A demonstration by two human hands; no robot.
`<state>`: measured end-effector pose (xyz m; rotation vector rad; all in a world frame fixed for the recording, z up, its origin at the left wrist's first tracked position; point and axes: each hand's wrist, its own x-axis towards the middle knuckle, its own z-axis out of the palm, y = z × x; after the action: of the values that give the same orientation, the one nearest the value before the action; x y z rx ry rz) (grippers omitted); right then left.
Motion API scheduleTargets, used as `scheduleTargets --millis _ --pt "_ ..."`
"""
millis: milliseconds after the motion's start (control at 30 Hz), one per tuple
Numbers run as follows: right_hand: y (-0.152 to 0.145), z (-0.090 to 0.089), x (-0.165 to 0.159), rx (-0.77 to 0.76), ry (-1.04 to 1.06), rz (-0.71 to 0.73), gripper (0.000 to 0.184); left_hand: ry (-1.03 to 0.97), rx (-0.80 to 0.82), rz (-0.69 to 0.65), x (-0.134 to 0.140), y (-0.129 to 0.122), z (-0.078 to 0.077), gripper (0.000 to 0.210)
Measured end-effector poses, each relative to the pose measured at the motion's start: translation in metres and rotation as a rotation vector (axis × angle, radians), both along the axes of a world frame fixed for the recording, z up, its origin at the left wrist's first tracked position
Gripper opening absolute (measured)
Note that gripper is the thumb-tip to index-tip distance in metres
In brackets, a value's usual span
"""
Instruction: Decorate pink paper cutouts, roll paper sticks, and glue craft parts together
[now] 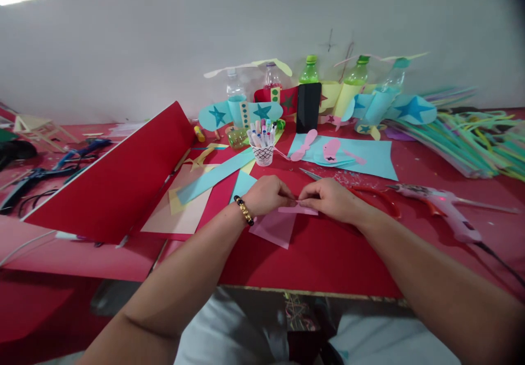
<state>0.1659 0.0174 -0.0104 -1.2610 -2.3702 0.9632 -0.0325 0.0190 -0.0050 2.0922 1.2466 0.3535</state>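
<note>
My left hand, with a beaded bracelet on its wrist, is closed, thumb and fingertips pinched together. Facing it almost tip to tip, my right hand pinches in the same way. Between and just under the fingertips is a narrow pink paper strip, which both hands grip; the fingers partly cover it. A pink paper sheet lies flat on the red table below my left hand. Beyond my right hand rest scissors with orange handles, partly hidden by the hand.
A pink glue gun with its cord lies at right. Ahead stand a cup of markers, a blue paper sheet with pink cutouts, bottle planes and a black phone. A red board leans at left; straws lie far right.
</note>
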Motion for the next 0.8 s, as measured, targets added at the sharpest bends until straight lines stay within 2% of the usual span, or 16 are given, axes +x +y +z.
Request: scheduleTargets --millis 133,433,800 --pt "0.0004 -0.0024 -0.0002 0.006 0.005 -0.006 0.016 0.029 -0.008 -0.044 0.0004 0.0006 0.0005 0.021" --pt "0.0014 0.0009 0.0009 -0.064 -0.010 0.059 0.022 -0.007 -0.043 0.053 0.0016 0.0010 0.0003 0.016" --pt "-0.0003 -0.0009 0.0000 -0.026 0.000 0.000 0.019 -0.015 -0.049 -0.053 -0.0017 0.0044 0.0000 0.021"
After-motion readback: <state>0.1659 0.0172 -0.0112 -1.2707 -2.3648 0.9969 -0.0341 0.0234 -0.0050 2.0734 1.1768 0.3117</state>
